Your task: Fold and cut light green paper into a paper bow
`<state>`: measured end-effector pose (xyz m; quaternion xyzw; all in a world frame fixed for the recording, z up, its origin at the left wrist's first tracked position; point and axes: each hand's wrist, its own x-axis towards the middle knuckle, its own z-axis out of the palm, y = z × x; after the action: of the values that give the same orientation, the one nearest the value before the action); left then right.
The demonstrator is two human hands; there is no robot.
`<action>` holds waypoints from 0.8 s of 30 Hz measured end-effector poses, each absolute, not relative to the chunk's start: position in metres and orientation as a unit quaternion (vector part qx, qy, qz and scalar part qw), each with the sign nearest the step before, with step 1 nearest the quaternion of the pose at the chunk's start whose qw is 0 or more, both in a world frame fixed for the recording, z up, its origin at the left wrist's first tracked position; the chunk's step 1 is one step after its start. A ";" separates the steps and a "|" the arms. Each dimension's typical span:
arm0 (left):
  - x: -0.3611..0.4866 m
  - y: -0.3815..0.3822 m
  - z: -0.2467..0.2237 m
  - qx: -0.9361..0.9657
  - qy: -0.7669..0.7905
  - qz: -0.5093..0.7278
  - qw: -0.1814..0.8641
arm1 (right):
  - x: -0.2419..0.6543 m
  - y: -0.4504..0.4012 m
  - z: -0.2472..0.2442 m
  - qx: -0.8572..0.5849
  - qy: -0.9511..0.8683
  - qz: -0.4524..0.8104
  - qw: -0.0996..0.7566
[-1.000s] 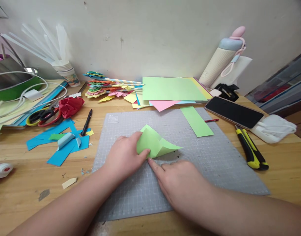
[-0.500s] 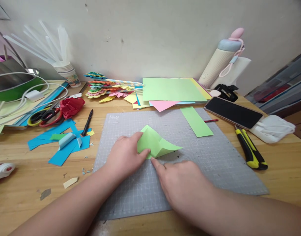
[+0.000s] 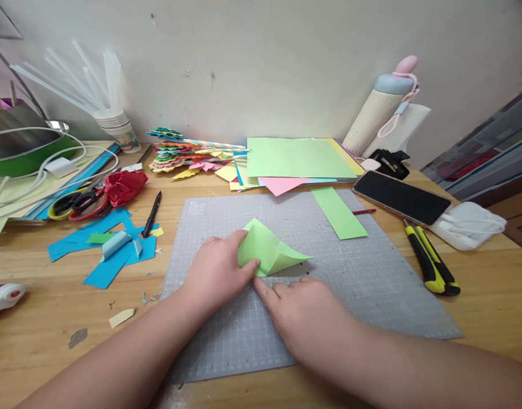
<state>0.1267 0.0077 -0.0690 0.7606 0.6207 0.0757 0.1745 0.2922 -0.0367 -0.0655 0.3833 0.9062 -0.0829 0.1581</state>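
The folded green paper is pressed onto the grey cutting mat by the left hand, whose thumb and forefinger are spread apart on it, with the sheet's right corner lifted. The right hand is placed with its forefinger extended just beside the paper's near corner; whether anything is held by its curled fingers cannot be told. A green strip is laid flat farther right on the mat, and a black-and-yellow cutter is placed beyond its right edge on the surface.

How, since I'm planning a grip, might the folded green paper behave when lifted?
The folded green paper is probably light, being a thin sheet. It likely flexes easily, as its right flap curves off the gray mat.
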 end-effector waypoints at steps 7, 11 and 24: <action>0.126 0.008 -0.069 0.758 0.622 0.074 0.183 | 0.291 -0.036 -0.053 0.414 0.886 -0.067 0.198; 0.126 0.009 -0.068 0.757 0.621 0.076 0.189 | 0.293 -0.040 -0.056 0.412 0.890 -0.043 0.190; 0.112 -0.003 -0.062 0.842 0.486 0.065 0.224 | 0.315 -0.034 -0.057 0.397 0.851 0.034 -0.342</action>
<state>0.1124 -0.0027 -0.0623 0.8425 0.4858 0.0651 0.2237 0.3151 -0.0342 -0.0569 0.3966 0.8511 0.0342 -0.3423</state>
